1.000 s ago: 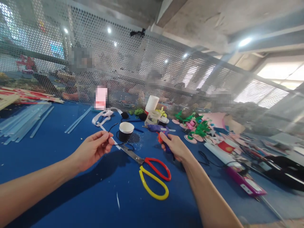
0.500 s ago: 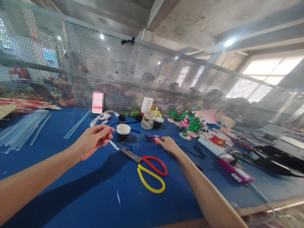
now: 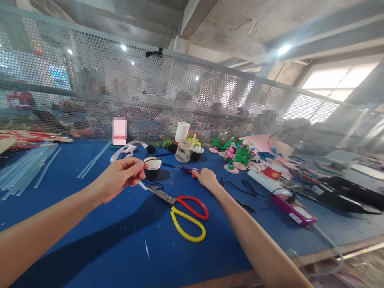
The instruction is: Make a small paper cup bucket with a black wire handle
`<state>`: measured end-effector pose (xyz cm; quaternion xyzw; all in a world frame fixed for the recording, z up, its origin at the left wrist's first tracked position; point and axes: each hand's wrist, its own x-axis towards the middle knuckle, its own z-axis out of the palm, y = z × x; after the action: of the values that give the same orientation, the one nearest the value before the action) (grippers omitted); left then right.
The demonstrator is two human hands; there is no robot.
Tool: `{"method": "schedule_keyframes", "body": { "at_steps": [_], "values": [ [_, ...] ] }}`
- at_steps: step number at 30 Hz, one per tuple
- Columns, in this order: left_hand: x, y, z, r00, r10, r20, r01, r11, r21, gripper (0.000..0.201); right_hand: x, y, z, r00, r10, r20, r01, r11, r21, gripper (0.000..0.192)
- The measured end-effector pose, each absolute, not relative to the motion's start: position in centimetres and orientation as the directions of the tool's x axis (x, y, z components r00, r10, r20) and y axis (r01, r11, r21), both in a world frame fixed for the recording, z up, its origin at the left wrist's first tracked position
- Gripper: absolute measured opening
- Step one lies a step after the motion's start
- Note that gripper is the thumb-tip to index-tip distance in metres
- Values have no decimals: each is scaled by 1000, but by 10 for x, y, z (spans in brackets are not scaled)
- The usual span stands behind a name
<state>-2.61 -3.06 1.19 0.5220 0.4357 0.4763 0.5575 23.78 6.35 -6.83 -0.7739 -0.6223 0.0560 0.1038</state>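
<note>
My left hand (image 3: 127, 176) is closed in a pinch, with a thin black cord (image 3: 152, 158) at its fingertips that passes over a small black-and-white cup (image 3: 153, 171). On the right, my right hand (image 3: 207, 178) is wrapped round a blue hot glue gun (image 3: 187, 170) with an orange trigger; its nozzle points left toward the cup. Between and below the hands lie large scissors (image 3: 171, 200) with one red and one yellow handle. A white strip (image 3: 143, 185) sticks out near the blade tips, under my left hand.
Behind the cup stand a clear jar (image 3: 184, 151), a second black cup (image 3: 197, 153) and a white spool (image 3: 182, 132). Green plant figures (image 3: 240, 156) sit to the right, near a purple power strip (image 3: 295, 212). Translucent glue sticks (image 3: 28, 168) lie left. A perforated metal screen (image 3: 144, 92) rises behind.
The black cord now shows clearly at my left fingertips, across the cup. My right hand and the glue gun have shifted slightly left in view, along with the whole scene.
</note>
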Motion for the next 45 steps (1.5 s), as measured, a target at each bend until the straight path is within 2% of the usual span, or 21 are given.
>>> {"method": "schedule_keyframes", "body": {
  "at_steps": [3, 5, 8, 10, 11, 14, 19, 21, 24, 27, 30, 37, 45],
  "values": [
    [-28, -31, 14, 190, 981, 30, 53, -41, 998, 14, 236, 59, -60, 211, 975, 73, 954, -189, -232, 34],
    [-30, -28, 16, 231, 972, 49, 174, -91, 981, 14, 230, 53, -45, 157, 978, 134, 961, -120, -250, 31],
    [-29, -21, 21, 323, 945, 48, 370, -173, 913, 13, 211, 38, -11, -53, 971, 232, 938, 128, -323, 29],
    [-27, -16, 25, 378, 925, 39, 474, -230, 850, 13, 193, 25, 11, -358, 855, 375, 720, 509, -472, 26],
    [-25, -12, 28, 399, 916, 42, 518, -263, 814, 14, 184, 19, 20, -453, 797, 400, 623, 604, -498, 21],
    [-20, -2, 35, 436, 898, 62, 639, -357, 681, 20, 160, 8, 35, -608, 690, 392, 529, 721, -449, 13],
    [-16, 20, 43, 498, 861, 105, 744, -486, 458, 19, 148, 19, 35, -630, 692, 353, 647, 719, -255, 8],
    [-16, 30, 46, 526, 835, 163, 730, -541, 417, 15, 149, 28, 33, -606, 696, 384, 664, 709, -237, 8],
    [-19, 45, 49, 493, 827, 269, 736, -562, 378, 16, 151, 42, 29, -510, 726, 462, 688, 666, -287, 9],
    [-24, 58, 48, 426, 861, 278, 774, -506, 380, 18, 150, 56, 22, -416, 769, 485, 717, 606, -346, 9],
    [-27, 69, 42, 382, 891, 245, 780, -453, 431, 18, 146, 69, 13, -375, 790, 485, 732, 574, -368, 9],
    [-27, 84, 27, 335, 899, 282, 758, -435, 486, 18, 139, 89, -7, -305, 825, 476, 731, 523, -438, 10],
    [-25, 89, 21, 343, 886, 313, 764, -457, 456, 17, 144, 93, -15, -300, 830, 470, 694, 528, -490, 12]
  ]
}}
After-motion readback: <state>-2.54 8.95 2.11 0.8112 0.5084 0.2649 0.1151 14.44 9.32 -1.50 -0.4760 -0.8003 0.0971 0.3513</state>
